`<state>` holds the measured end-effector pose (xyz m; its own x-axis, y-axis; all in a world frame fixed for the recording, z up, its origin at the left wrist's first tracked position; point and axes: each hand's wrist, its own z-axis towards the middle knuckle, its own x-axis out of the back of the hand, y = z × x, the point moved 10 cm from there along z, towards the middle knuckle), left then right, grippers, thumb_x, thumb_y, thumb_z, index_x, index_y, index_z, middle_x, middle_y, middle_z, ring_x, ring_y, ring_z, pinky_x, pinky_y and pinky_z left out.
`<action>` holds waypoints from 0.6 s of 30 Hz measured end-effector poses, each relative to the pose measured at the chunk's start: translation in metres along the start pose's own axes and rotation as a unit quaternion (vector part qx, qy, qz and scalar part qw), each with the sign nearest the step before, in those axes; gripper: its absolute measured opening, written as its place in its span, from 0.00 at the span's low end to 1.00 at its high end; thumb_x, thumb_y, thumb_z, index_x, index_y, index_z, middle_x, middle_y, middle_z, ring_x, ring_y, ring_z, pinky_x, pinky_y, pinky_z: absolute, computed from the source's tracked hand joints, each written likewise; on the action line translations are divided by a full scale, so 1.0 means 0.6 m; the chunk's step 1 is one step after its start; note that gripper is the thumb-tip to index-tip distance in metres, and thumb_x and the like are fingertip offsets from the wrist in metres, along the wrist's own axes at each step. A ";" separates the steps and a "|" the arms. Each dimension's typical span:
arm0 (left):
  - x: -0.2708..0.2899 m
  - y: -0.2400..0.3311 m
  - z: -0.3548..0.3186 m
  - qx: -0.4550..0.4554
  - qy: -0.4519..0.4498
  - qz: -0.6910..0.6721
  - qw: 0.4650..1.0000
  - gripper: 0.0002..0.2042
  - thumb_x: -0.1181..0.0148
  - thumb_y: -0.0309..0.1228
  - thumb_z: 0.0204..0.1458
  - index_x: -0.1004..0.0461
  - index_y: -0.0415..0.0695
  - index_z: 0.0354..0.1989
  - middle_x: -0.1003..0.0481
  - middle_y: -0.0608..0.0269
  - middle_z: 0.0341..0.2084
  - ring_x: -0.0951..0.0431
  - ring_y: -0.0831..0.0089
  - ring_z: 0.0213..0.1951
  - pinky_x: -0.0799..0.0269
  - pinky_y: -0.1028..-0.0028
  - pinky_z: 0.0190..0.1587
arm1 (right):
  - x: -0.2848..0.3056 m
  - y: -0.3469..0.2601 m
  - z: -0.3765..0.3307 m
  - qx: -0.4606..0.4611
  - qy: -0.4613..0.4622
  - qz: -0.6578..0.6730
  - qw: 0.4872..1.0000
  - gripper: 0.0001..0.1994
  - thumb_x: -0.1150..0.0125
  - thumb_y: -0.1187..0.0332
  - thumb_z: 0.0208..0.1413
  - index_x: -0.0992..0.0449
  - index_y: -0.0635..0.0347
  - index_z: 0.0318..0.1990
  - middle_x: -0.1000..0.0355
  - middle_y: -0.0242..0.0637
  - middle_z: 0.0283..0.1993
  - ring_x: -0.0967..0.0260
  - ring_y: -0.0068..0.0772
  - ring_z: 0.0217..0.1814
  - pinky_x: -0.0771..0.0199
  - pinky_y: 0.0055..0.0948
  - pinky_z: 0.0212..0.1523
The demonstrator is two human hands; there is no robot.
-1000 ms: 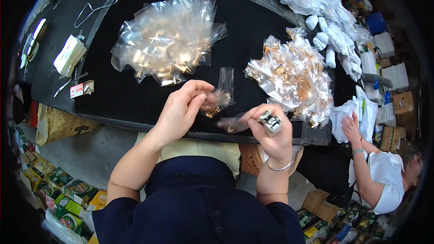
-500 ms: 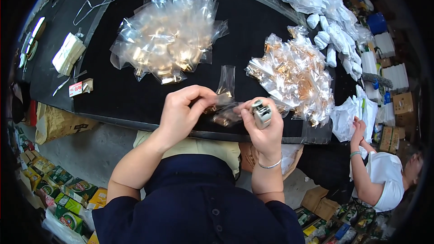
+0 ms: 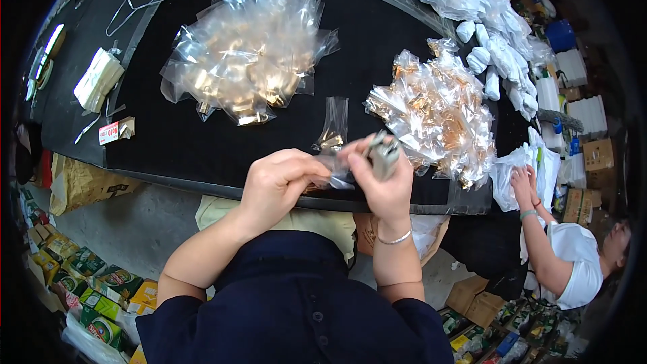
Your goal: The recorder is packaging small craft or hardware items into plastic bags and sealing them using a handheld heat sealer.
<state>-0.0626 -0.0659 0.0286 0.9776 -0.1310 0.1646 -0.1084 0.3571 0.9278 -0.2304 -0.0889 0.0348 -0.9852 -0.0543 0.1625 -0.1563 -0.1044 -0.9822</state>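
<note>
Near the front edge of the black table, my left hand [image 3: 283, 178] pinches a small clear plastic bag [image 3: 342, 182], smeared by motion. Coppery pieces show under my left fingers. My right hand [image 3: 385, 185] is closed around a small grey stapler [image 3: 385, 156], its thumb and forefinger reaching to the same bag. Just beyond my hands lies another clear bag [image 3: 335, 118] with gold-coloured metal pieces at its near end. A heap of clear bags with gold pieces [image 3: 249, 54] is spread farther off to the left. To the right sits a denser pile of folded bags [image 3: 438, 114].
At the left of the black table [image 3: 168, 155] are a small red and white box [image 3: 116, 131] and a bundle of pale strips [image 3: 99, 79]. White plastic bags [image 3: 495, 34] line the far right. A co-worker [image 3: 559, 256] handles white plastic there. Cartons [image 3: 111, 283] stand at lower left.
My right hand has shifted slightly left with the stapler, closer to my left hand. The bag between my hands has been drawn nearer to my left fingers. The co-worker's hands moved slightly.
</note>
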 end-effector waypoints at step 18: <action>-0.031 -0.008 0.027 0.027 -0.066 -0.048 0.996 0.06 0.33 0.18 0.44 0.18 0.40 0.31 0.19 0.58 0.35 0.19 0.67 0.39 0.24 0.72 0.42 | 0.013 -0.016 -0.006 0.049 0.022 -0.024 0.998 0.12 0.34 0.81 0.52 0.29 0.64 0.42 0.23 0.38 0.38 0.27 0.23 0.39 0.26 0.24 0.43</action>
<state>-0.0831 -0.0801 0.0266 0.9521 -0.2840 0.1133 -0.0284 0.2868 0.9576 -0.2370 -0.0845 0.0450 -0.9791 -0.0032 0.2032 -0.1983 -0.2029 -0.9589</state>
